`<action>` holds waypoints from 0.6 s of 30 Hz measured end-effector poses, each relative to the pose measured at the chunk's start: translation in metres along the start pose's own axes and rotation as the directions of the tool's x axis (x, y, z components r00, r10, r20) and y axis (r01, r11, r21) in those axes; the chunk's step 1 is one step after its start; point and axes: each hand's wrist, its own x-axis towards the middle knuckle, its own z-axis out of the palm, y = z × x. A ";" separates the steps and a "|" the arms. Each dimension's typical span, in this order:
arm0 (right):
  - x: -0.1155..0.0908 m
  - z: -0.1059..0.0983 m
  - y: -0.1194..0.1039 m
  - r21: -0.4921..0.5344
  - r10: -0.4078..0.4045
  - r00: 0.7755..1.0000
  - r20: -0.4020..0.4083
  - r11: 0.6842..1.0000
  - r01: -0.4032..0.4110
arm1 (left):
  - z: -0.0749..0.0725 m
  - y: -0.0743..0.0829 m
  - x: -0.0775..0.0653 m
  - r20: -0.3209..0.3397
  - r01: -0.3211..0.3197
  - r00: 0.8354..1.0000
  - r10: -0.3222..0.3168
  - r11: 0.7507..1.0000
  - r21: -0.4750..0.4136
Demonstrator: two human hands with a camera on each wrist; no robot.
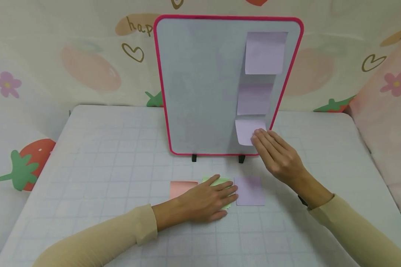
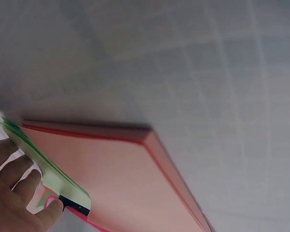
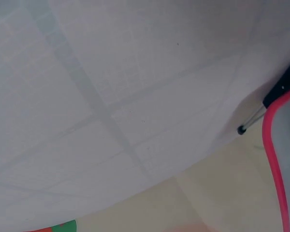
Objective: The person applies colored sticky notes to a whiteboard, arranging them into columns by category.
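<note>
My right hand [image 1: 280, 159] reaches up to a whiteboard [image 1: 200, 85] with a pink frame. Its straight fingers, held together, touch the right part of the lowest purple sticky note [image 1: 245, 131], whose bottom edge curls outward. Two more purple notes stick above it, an upper note [image 1: 265, 53] and a middle note [image 1: 255, 99]. With fingers spread, my left hand [image 1: 208, 200] rests over a green sticky pad [image 1: 225, 181], covering much of it. A red-pink sticky pad [image 2: 121, 169] lies beside the green one, partly behind the left hand in the head view. The right wrist view does not show the hand.
To the right of the green pad lies a purple sticky pad [image 1: 249, 191]. Small black feet [image 1: 241, 159] support the whiteboard on the table [image 1: 113, 148], which has a pale checked cover. Behind stands a patterned cloth backdrop [image 1: 90, 66].
</note>
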 end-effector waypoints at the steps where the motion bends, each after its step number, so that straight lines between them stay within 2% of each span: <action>1: -0.001 0.001 0.000 -0.002 0.002 1.000 0.001 1.000 -0.002 | 0.000 0.000 0.000 0.000 0.001 1.000 -0.001 1.000 0.000; 11: -0.014 0.009 0.002 0.003 0.005 0.999 0.039 1.000 -0.005 | -0.001 0.000 0.000 -0.007 -0.005 1.000 0.005 1.000 0.013; 18: -0.016 0.010 0.003 0.015 0.001 0.997 0.073 1.000 -0.002 | 0.000 0.000 0.000 -0.012 -0.011 1.000 0.011 1.000 0.024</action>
